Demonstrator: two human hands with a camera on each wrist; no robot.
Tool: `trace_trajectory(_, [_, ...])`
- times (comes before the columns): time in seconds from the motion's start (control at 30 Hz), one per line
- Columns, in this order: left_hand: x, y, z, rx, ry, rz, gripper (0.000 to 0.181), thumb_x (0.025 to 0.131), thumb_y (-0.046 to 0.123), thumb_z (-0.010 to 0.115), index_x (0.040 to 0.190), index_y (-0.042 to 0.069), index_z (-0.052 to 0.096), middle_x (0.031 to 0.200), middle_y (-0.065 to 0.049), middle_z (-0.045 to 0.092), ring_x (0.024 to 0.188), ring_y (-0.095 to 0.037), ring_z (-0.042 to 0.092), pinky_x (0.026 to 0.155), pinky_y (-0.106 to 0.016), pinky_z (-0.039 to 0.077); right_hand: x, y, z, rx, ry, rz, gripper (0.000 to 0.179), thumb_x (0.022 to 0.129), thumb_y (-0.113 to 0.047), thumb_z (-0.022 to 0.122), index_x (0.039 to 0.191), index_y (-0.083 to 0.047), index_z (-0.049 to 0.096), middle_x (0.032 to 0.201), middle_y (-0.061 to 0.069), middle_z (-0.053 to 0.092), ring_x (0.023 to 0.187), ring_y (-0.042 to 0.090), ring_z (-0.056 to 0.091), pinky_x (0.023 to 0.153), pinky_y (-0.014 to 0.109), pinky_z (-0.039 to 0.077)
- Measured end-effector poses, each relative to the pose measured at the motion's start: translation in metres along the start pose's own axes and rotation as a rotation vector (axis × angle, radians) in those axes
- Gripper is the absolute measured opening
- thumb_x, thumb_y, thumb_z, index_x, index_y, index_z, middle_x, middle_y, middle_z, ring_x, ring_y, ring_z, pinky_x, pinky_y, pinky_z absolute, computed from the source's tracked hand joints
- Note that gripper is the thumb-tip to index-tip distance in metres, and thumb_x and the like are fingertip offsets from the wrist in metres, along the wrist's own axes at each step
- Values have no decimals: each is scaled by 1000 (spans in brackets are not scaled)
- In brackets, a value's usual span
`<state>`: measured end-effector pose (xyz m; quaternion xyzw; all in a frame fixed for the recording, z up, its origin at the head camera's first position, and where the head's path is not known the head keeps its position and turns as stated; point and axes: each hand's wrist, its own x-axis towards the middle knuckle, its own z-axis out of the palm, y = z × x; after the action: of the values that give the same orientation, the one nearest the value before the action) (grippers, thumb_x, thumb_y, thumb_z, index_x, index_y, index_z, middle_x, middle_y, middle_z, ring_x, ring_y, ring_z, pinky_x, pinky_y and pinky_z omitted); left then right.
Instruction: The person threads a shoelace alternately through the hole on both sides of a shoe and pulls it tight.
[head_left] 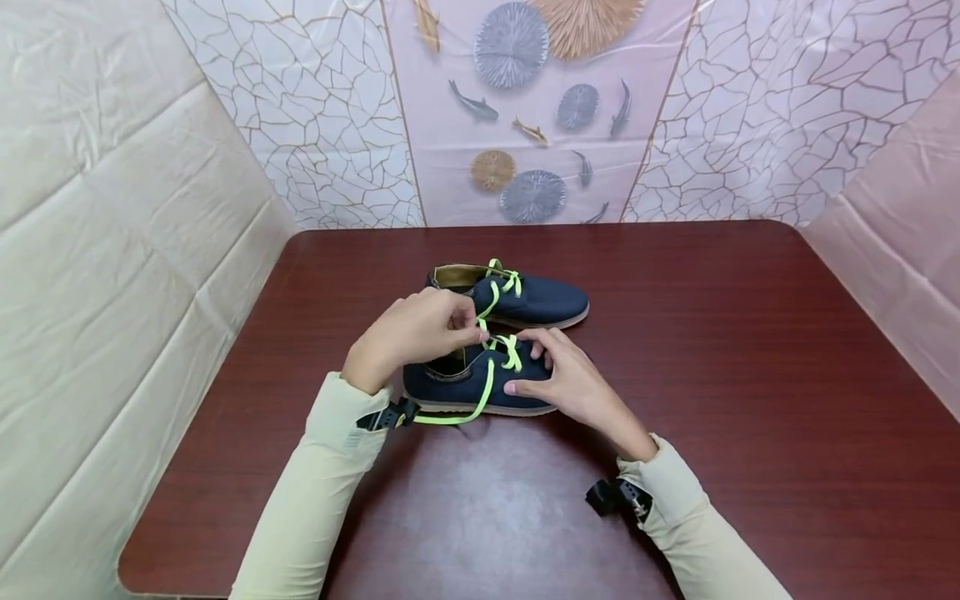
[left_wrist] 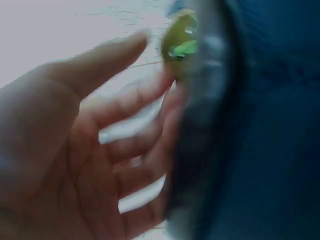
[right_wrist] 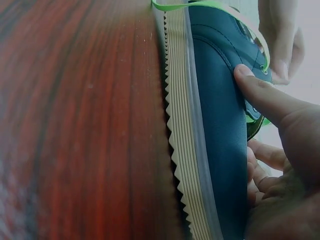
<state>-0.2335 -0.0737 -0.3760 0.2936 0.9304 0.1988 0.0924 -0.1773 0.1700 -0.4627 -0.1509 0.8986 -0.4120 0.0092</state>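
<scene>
A dark blue shoe [head_left: 442, 385] with neon green laces [head_left: 489, 383] sits on the table, toe to the right. My right hand [head_left: 573, 379] holds its front part, thumb on the near side and fingers over the far side. The thumb [right_wrist: 265, 90] presses below the eyelets in the right wrist view. Over the shoe's opening is my left hand [head_left: 420, 329], fingertips near the tongue and upper laces. In the blurred left wrist view its thumb [left_wrist: 110, 62] stands apart from the fingers, with no lace visible between them. One loose lace runs down the near side onto the table.
Just behind, a second dark blue shoe [head_left: 551, 300] with green laces lies parallel, toe also right. Both stand on a reddish-brown table [head_left: 750, 375]. A patterned sheet [head_left: 525, 117] hangs behind it, with pale fabric [head_left: 112, 250] at the left side.
</scene>
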Motion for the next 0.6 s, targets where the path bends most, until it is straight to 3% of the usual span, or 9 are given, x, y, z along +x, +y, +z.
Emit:
trace_trajectory(0.07, [2,1,3,45,-1,-87,33,103,51,65,87,23,73,72,6,63,71,-16,61,67,-39,48,-1,0,0,2,-8,3,69,83,-30,93,139,-10,61,111,7,56,94,24,51,83,39,45])
trace_trajectory(0.13, [5,1,7,58,-30,-130,40,105,56,57,90,23,74,69,4,62,69,-17,61,68,-40,47,-2,0,0,1,-12,5,69,83,-31,93,140,-10,60,111,6,55,94,23,51,83,39,45])
trace_trajectory(0.2, [8,0,10,16,-58,-125,39,108,53,55,96,24,77,67,4,62,68,-17,60,69,-40,47,-3,1,0,-4,-12,6,69,82,-31,93,140,-10,61,111,6,55,93,22,51,83,38,45])
trace_trajectory(0.27, [10,-1,13,-55,-42,-111,33,108,47,56,99,25,79,67,4,63,67,-16,60,70,-39,46,-4,1,-1,-10,-6,-2,69,82,-31,94,139,-10,61,110,6,56,93,22,51,82,39,45])
trace_trajectory(0.37, [14,-2,14,-162,40,-92,24,107,36,62,99,26,82,74,7,67,67,-16,58,70,-38,46,-5,2,-3,-14,2,-12,68,82,-30,94,139,-10,61,110,5,56,92,22,51,82,39,44])
trace_trajectory(0.6, [18,-5,16,-260,245,-131,20,104,28,67,91,22,80,79,4,66,67,-19,53,64,-37,40,-9,8,-5,-7,-3,-9,69,82,-28,93,140,-8,60,111,7,55,93,23,50,82,39,44])
